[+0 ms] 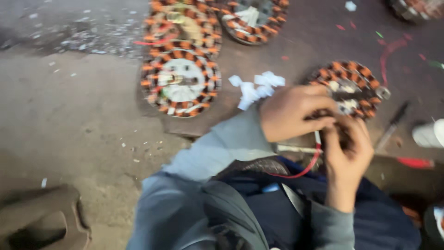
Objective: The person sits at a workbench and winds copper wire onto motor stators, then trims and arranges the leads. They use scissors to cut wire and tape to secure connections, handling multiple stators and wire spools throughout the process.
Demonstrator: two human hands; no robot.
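Stator (354, 88): glossy copper windings, metal core. Floor (69, 120): rough matt concrete. Sleeve (222, 143): soft cloth.

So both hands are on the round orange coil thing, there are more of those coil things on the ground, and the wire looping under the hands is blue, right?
Nearly. The head view shows the wire looping under the hands is red, not blue. The rest holds: the left hand and right hand are both on the round orange coil piece, and more coil pieces lie on the ground.
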